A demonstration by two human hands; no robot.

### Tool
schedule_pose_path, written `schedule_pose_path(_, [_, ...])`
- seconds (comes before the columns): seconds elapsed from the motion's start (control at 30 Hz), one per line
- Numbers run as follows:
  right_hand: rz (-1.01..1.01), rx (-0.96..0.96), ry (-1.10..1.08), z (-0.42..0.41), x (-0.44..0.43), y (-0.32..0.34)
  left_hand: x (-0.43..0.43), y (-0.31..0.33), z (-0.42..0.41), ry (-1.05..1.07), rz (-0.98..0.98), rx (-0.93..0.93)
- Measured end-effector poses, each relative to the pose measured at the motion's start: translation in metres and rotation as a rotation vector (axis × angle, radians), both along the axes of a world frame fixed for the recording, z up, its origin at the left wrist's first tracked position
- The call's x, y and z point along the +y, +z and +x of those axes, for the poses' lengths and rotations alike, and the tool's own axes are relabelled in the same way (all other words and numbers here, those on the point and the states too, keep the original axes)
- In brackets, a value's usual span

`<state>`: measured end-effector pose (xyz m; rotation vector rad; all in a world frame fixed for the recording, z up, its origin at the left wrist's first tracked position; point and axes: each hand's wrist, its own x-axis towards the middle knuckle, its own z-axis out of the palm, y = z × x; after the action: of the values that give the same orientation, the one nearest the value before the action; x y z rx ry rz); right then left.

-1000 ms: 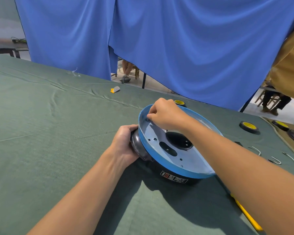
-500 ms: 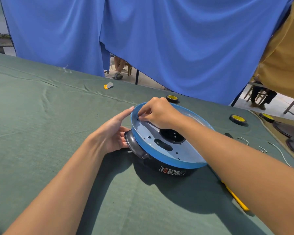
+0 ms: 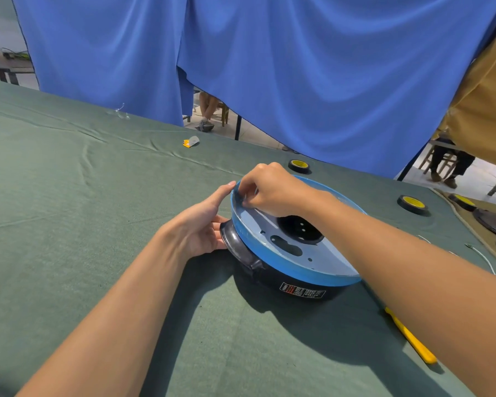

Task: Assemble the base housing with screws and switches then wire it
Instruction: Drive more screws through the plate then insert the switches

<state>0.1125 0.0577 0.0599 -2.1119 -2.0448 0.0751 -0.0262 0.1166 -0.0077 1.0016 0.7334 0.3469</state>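
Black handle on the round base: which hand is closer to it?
Left. The left hand rests against the black handle; the right hand is higher up, fingers curled just inside the blue rim.

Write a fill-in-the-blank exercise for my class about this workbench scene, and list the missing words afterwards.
1. The base housing has a rim coloured ____.
2. The left hand touches the housing from outside; the right hand reaches ____ the rim.
3. The tool lying beneath the right forearm is ____.
4. The cloth covering the table is ____.

Missing words: blue; inside; yellow; green.
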Motion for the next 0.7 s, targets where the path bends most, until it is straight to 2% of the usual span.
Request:
schedule_pose_path(0.2, [0.030,-0.078,-0.016,-0.003,0.002,-0.005,0.000,0.000,-0.002,-0.033,-0.004,-0.006])
schedule_pose_path(0.43, [-0.011,0.002,0.016,0.000,-0.002,0.001,0.002,0.000,-0.003,-0.070,-0.016,0.001])
schedule_pose_path(0.7, [0.021,-0.054,-0.046,-0.005,-0.010,0.006,0.002,0.001,-0.003,-0.065,-0.021,0.013])
